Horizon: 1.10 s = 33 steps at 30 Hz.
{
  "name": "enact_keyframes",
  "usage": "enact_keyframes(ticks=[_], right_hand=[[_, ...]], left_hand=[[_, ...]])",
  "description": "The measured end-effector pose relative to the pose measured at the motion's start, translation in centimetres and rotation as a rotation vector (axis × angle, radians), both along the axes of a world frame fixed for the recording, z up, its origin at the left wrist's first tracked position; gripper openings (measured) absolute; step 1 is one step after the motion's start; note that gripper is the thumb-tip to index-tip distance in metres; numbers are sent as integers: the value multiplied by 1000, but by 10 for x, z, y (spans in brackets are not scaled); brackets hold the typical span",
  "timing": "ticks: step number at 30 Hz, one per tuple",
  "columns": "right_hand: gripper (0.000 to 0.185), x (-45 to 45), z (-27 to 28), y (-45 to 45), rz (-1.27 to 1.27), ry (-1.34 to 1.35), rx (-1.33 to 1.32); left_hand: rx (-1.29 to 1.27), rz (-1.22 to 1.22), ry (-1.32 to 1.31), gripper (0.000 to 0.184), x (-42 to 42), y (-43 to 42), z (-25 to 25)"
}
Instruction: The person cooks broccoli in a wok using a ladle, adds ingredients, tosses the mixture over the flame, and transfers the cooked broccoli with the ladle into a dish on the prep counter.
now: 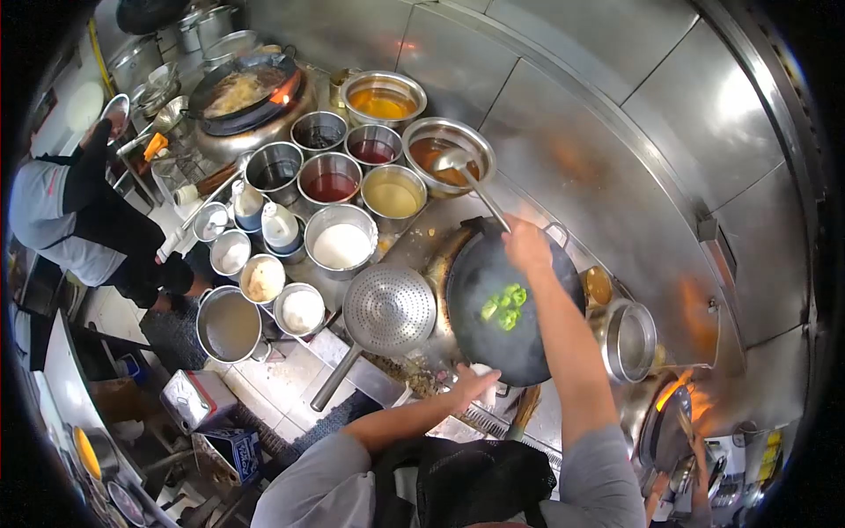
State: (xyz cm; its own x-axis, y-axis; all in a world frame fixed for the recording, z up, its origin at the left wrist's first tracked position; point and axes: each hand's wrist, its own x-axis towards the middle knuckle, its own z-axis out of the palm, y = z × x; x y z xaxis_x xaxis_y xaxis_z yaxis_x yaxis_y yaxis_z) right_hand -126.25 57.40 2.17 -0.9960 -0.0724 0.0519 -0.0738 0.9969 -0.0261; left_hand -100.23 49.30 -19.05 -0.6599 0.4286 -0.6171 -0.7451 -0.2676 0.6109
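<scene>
My right hand (528, 247) is closed around the handle of a metal ladle (480, 189). The ladle's bowl is in a steel pot (490, 167) of brown liquid behind the wok. A black wok (519, 361) stands on the burner below my right forearm, with green pepper pieces (504, 307) in it and some steam rising. At the wok's near edge my left hand (474, 389) is closed over a white cloth (486, 396); the wok handle under it is mostly hidden. A perforated strainer ladle (389, 308) lies left of the wok.
Several steel pots of sauces and seasonings, one with red liquid (329, 179), crowd the counter to the left. Another wok (242, 95) stands over flame at the back left. Flames also rise around a wok (664, 431) at the right, near another person's hands. A co-worker (88, 211) stands far left.
</scene>
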Motion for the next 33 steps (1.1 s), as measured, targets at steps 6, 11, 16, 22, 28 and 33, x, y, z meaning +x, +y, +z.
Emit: enact_keyframes(ticks=[6, 11, 16, 22, 28, 33], right_hand=[[51, 225, 14, 75, -421, -155, -825], [47, 389, -8, 129, -324, 85, -377], [49, 508, 74, 162, -367, -332, -652], [47, 510, 43, 202, -156, -411, -593], [49, 534, 11, 183, -221, -369, -655], [53, 537, 124, 197, -363, -852, -622]], left_hand=[[-230, -14, 227, 95, 2, 31, -58], [-20, 125, -2, 56, 22, 24, 0], [136, 62, -106, 8, 89, -26, 105], [162, 44, -107, 11, 81, 8, 99], [-46, -71, 35, 26, 188, -44, 65], [78, -41, -49, 18, 143, -45, 140]])
